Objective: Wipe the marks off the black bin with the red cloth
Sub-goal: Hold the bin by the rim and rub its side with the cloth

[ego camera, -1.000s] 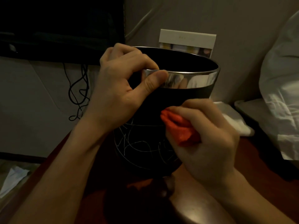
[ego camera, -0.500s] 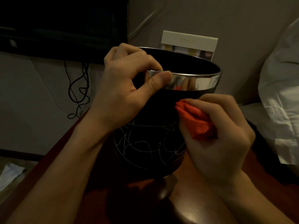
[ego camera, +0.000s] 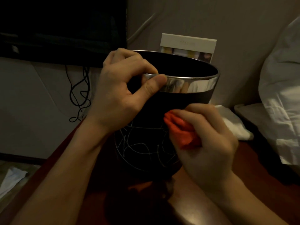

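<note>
A black bin with a shiny silver band round its top stands on a dark red-brown table. White scribbled marks cover the lower front of its wall. My left hand pinches the silver rim at the near left, thumb outside and fingers inside. My right hand grips a bunched red cloth and presses it against the bin's right front side, just above the marks.
A dark screen hangs at the upper left with black cables dangling below. A pale box stands behind the bin. White bedding and a white cloth lie at the right. Paper lies on the floor.
My right hand has dragged the red cloth up toward the silver band, then back down and left across the bin wall. My left hand kept its hold on the rim.
</note>
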### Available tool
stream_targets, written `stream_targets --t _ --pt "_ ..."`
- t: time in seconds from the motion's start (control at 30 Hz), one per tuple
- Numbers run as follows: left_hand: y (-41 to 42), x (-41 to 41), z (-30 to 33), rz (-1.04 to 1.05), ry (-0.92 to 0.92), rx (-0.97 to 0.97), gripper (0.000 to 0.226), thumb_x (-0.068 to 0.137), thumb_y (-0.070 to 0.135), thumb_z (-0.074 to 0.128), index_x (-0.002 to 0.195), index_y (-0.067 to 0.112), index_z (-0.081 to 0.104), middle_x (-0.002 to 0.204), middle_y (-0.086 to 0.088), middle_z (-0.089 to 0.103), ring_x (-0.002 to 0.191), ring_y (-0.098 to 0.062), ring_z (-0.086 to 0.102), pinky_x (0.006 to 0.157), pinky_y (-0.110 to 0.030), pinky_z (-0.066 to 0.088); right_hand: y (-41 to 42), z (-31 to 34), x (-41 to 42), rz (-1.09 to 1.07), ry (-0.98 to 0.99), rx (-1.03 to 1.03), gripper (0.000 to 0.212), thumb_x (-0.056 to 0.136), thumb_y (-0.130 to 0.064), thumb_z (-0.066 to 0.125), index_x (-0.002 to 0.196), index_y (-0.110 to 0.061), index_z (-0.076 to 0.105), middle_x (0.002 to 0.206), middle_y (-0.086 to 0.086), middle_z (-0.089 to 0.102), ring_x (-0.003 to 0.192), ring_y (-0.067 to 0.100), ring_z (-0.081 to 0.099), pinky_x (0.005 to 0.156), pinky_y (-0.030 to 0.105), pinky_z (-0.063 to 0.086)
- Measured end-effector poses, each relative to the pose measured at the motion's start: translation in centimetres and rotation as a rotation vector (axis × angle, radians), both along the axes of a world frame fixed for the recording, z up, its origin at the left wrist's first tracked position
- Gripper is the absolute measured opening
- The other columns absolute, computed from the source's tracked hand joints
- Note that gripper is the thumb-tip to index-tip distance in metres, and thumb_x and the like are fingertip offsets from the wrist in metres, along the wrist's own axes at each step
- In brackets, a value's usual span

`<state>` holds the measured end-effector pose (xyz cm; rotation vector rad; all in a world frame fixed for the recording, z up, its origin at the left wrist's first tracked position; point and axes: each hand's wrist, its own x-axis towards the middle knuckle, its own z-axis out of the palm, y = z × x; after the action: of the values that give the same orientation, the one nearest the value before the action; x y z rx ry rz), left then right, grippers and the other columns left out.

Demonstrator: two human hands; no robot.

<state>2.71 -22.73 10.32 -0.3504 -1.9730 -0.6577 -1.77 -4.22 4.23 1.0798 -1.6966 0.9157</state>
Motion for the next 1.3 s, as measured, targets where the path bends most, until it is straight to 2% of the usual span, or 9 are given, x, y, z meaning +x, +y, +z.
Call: stream_targets --t 0.1,0.27,0.37,0.47,0.57,0.73,0.93,1.07,1.3 --pt "-0.1 0.1 0.0 -0.016 0.031 -0.002 0.009 0.092 0.03 0.059 0.085 0.024 0.06 0.086 0.008 0.06 0.1 -0.014 0.055 0.103 -0.054 0.033 0.4 0.5 -0.1 0.033 -0.018 -0.015 0.021 0.088 -0.013 0.076 0.103 0.002 0.073 0.102 0.005 0.06 0.094 0.006 0.056 0.087 0.007 0.04" --pt "2.2 0.2 -0.2 0.084 0.033 -0.069 0.011 0.093 0.039 0.054 0.087 0.03 0.057 0.089 0.012 0.06 0.106 -0.006 0.05 0.116 -0.046 0.017 2.2 2.7 -1.2 -0.058 -0.03 -0.16 0.019 0.09 -0.016 0.074 0.1 0.0 0.072 0.098 0.004 0.059 0.091 0.008 0.056 0.085 0.01 0.039" --pt "1.9 0.0 -0.2 0.073 0.044 -0.029 0.015 0.088 0.043 0.061 0.085 0.028 0.058 0.086 0.013 0.057 0.102 0.001 0.047 0.115 -0.04 0.021 2.7 3.1 -1.9 -0.085 -0.019 -0.19 0.016 0.09 -0.015 0.075 0.098 -0.001 0.072 0.095 0.003 0.059 0.09 0.006 0.055 0.084 0.01 0.039" --pt "0.7 -0.1 -0.2 0.042 0.031 -0.003 0.018 0.086 0.044 0.063 0.085 0.026 0.059 0.09 0.026 0.05 0.102 0.008 0.047 0.115 -0.04 0.023 2.4 2.7 -1.8 -0.056 -0.027 -0.17 0.016 0.09 -0.014 0.075 0.099 -0.001 0.072 0.096 0.003 0.059 0.091 0.007 0.055 0.084 0.01 0.039" --pt "0.5 -0.2 -0.2 0.044 0.033 -0.007 0.019 0.086 0.044 0.063 0.085 0.025 0.059 0.093 0.029 0.049 0.103 0.008 0.047 0.115 -0.037 0.024 1.2 1.3 -1.0 -0.003 -0.048 -0.119 0.019 0.088 -0.014 0.075 0.1 0.001 0.072 0.099 0.005 0.06 0.092 0.012 0.057 0.086 0.012 0.041" --pt "0.3 -0.4 -0.3 0.037 0.049 -0.01 0.018 0.086 0.043 0.064 0.085 0.026 0.059 0.092 0.025 0.052 0.102 0.002 0.05 0.113 -0.039 0.027 -0.4 -0.4 0.2 0.075 -0.024 0.025 0.025 0.09 -0.018 0.073 0.104 0.003 0.073 0.102 0.009 0.063 0.094 0.008 0.057 0.088 0.005 0.041" --pt "0.5 -0.2 -0.2 0.038 0.051 0.013 0.017 0.086 0.04 0.065 0.085 0.024 0.061 0.087 0.004 0.059 0.1 -0.005 0.053 0.112 -0.037 0.028 0.9 1.0 -0.8 0.0 -0.013 -0.114 0.022 0.088 -0.014 0.076 0.102 0.002 0.072 0.101 0.006 0.059 0.092 0.013 0.058 0.085 0.014 0.044" --pt "0.2 -0.3 -0.2 0.02 0.042 0.016 0.019 0.086 0.042 0.065 0.086 0.023 0.061 0.084 0.014 0.054 0.099 -0.001 0.052 0.112 -0.036 0.028 -0.3 -0.7 0.1 0.059 -0.045 -0.013 0.024 0.088 -0.016 0.075 0.103 0.003 0.073 0.101 0.01 0.062 0.094 0.005 0.054 0.087 0.005 0.039" --pt "0.2 -0.2 -0.2 0.024 0.033 0.023 0.015 0.088 0.04 0.065 0.085 0.026 0.059 0.084 -0.002 0.062 0.097 -0.008 0.053 0.11 -0.039 0.032 1.0 1.0 -1.0 -0.001 -0.022 -0.133 0.021 0.09 -0.015 0.076 0.102 0.001 0.072 0.101 0.007 0.06 0.091 0.016 0.059 0.083 0.016 0.044"
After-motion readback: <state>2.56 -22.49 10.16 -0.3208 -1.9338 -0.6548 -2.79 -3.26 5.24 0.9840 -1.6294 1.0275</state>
